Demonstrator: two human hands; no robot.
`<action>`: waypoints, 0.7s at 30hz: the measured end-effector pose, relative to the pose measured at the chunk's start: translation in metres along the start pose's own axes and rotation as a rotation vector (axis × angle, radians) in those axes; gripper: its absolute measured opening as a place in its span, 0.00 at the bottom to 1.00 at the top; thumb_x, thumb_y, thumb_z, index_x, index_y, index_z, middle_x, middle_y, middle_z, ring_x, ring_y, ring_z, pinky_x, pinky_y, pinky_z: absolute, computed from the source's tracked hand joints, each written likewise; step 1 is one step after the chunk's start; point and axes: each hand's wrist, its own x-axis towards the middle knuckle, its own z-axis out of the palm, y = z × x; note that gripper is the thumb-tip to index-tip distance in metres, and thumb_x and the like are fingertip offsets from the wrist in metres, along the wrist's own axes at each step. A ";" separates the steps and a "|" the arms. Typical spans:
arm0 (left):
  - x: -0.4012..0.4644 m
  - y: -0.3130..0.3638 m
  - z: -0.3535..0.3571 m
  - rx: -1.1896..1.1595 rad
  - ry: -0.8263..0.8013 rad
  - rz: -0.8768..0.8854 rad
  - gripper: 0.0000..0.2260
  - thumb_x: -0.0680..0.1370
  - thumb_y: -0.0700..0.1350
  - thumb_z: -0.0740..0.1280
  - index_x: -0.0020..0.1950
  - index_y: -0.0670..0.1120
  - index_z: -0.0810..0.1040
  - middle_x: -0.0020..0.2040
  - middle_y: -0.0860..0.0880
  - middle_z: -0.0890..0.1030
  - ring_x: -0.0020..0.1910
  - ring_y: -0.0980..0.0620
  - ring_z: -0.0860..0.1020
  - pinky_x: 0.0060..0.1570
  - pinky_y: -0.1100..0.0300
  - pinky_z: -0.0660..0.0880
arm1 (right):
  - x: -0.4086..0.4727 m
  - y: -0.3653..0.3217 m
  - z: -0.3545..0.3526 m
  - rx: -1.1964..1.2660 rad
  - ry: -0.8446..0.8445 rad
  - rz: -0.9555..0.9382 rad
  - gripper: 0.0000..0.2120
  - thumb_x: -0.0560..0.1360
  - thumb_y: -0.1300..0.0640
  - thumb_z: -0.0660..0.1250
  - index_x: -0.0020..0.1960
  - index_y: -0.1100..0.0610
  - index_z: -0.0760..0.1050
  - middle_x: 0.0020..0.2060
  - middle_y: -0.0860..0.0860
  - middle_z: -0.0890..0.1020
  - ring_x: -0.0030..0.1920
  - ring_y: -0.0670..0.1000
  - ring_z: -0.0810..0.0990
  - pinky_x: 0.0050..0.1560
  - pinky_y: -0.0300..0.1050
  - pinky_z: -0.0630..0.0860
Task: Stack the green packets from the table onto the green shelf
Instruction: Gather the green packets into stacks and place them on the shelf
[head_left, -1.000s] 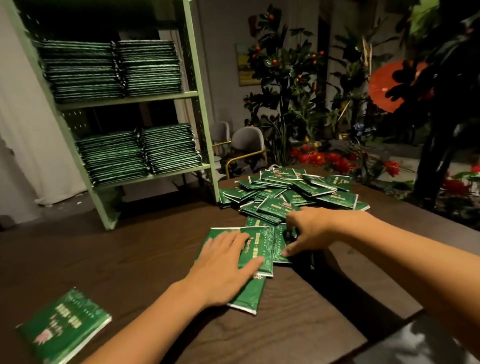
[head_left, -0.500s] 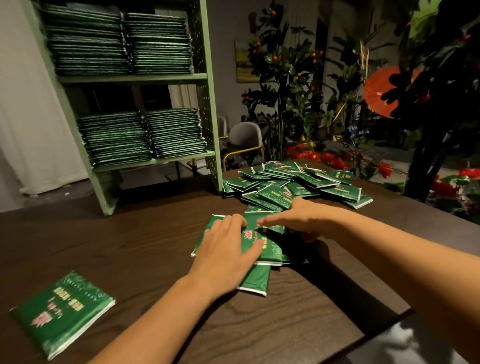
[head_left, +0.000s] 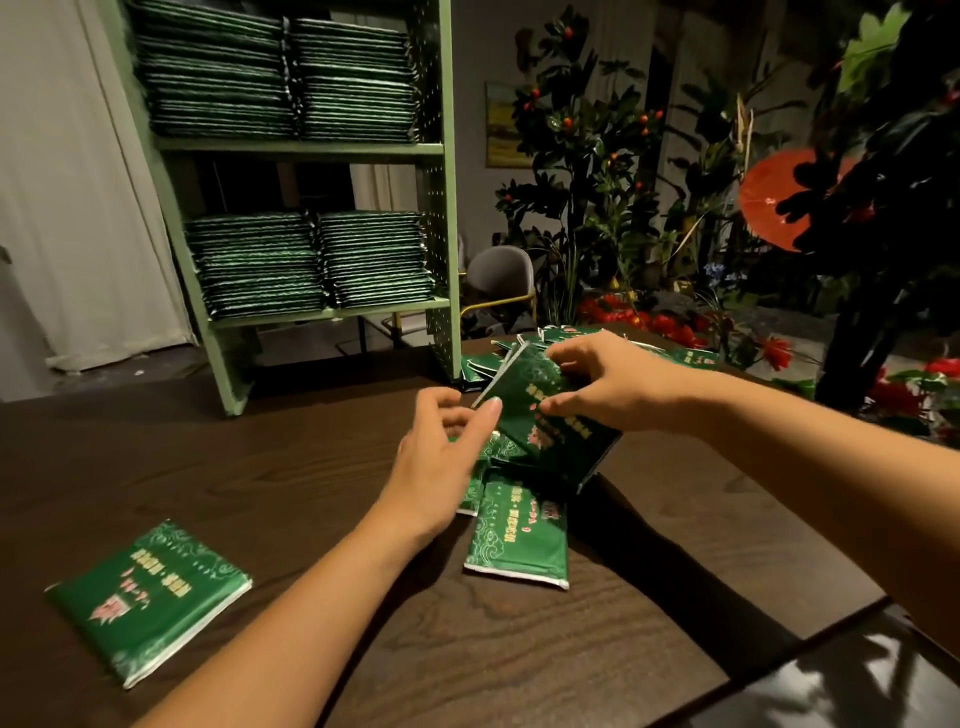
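- Step in hand, as judged: packets are being gathered from the table (head_left: 218, 457) into a bundle; no bundle has yet been carried to the shelf.
- A small bundle of green packets (head_left: 545, 415) is held tilted, its far edge raised off the table, at about 12 o'clock from the wearer.
- The right hand (head_left: 618, 384) is curled over the bundle's upper right side, with thumb and fingers pinching it.
- The left hand (head_left: 441, 457) is seen at the bundle's left edge, fingers loosely spread and one fingertip touching the edge; no grip is shown.
- One loose packet (head_left: 519, 540) lies flat just below the bundle, at 6 o'clock from it; parts of others are seen under the left hand.
- A single packet (head_left: 150, 597) lies well apart at 8 o'clock, near the table's near edge.
- A scattered heap of packets (head_left: 696, 356) is partly hidden behind the hands at 1 o'clock.
- The green shelf (head_left: 441, 208) stands at 11 o'clock on the table's far side; four stacks are held on two levels.
- The lower stacks (head_left: 311, 265) have open space above them; the upper stacks (head_left: 275, 78) run out of view at the top.
- Next move, as judged: the bundle's edges need squaring between both hands, and a firm two-sided hold is called for before lifting.
- Risk, as judged: the glossy packets may slide out of a loose grip.
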 end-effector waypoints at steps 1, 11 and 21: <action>0.001 0.000 -0.002 -0.063 -0.001 -0.014 0.30 0.72 0.69 0.67 0.64 0.50 0.71 0.55 0.55 0.80 0.56 0.57 0.79 0.53 0.62 0.74 | 0.001 -0.005 0.001 -0.051 -0.060 -0.029 0.10 0.77 0.63 0.72 0.51 0.49 0.79 0.46 0.42 0.84 0.46 0.39 0.82 0.41 0.27 0.76; 0.003 -0.004 -0.011 -0.320 0.041 -0.107 0.08 0.76 0.36 0.73 0.52 0.46 0.81 0.47 0.47 0.87 0.49 0.46 0.86 0.54 0.48 0.82 | 0.011 0.001 0.015 -0.122 -0.006 0.033 0.43 0.66 0.54 0.82 0.74 0.51 0.62 0.60 0.45 0.76 0.55 0.46 0.78 0.53 0.39 0.76; 0.005 0.002 -0.014 -0.610 0.060 -0.241 0.10 0.77 0.33 0.70 0.58 0.39 0.80 0.52 0.38 0.86 0.50 0.41 0.85 0.53 0.45 0.82 | 0.008 0.014 0.031 0.286 -0.033 0.070 0.28 0.68 0.62 0.80 0.65 0.53 0.75 0.52 0.49 0.86 0.50 0.46 0.85 0.49 0.40 0.81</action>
